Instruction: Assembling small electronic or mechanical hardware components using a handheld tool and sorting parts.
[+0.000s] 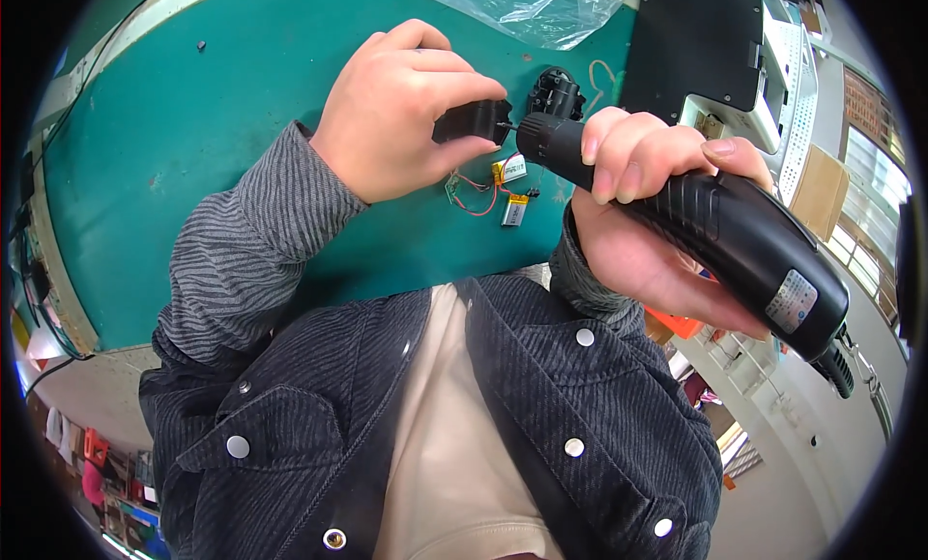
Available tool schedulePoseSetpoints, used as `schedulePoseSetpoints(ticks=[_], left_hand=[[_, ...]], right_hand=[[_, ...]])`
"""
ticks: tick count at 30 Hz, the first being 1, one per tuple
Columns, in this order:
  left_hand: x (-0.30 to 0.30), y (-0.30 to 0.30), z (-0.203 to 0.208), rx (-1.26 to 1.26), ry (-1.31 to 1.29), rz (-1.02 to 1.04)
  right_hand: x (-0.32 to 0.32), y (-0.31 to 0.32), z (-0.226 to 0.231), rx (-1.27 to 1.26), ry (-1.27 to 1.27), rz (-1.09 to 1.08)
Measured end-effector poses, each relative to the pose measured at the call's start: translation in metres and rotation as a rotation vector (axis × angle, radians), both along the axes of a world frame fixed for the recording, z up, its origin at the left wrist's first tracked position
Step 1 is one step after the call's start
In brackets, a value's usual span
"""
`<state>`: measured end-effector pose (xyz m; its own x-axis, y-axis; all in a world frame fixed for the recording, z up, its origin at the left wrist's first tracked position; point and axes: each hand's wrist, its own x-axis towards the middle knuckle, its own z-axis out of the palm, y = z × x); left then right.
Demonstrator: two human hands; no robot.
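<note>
Between the thumb and fingers of my left hand (401, 111) is a small black plastic housing (472, 122). My right hand (648, 188) is wrapped round a black electric screwdriver (744, 231), held level with its bit pointing left. The thin bit meets the right end of the housing; whether a screw sits there is too small to tell. Just below, two small silver battery cells with yellow ends, an upper cell (509, 169) and a lower cell (515, 210), lie on the green mat with red wires (476, 210). Behind the screwdriver's tip lies another black plastic part (555, 93).
A clear plastic bag (527, 9) lies at the far edge of the green mat (193, 173). At the back right stands a white device with a black flat top (691, 43). A tiny dark piece (201, 46) rests at the far left. A cord leaves the screwdriver's rear.
</note>
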<state>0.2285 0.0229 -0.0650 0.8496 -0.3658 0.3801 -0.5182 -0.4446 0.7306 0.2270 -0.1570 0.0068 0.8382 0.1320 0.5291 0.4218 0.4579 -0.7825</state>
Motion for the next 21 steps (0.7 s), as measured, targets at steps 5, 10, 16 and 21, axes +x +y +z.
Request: schedulePoseSetpoints(ticks=[5,10,16,21], left_hand=[[0.0004,0.0006,0.0013,0.009,-0.004,-0.013],[-0.0007,-0.001,0.0005,0.01,-0.02,0.0],[-0.0008,0.0006,0.0006,0.028,-0.005,0.006],[-0.0019,0.0006,-0.0014,0.005,0.007,0.026]], right_hand=[[-0.0002,0.0012,-0.0012,-0.005,-0.004,-0.006],[0.0017,-0.0032,-0.0017,-0.089,-0.093,0.101],[0.0002,-0.0002,-0.003,-0.089,-0.053,0.088],[-0.0016,0.0026,-0.0044,-0.105,-0.023,0.071]])
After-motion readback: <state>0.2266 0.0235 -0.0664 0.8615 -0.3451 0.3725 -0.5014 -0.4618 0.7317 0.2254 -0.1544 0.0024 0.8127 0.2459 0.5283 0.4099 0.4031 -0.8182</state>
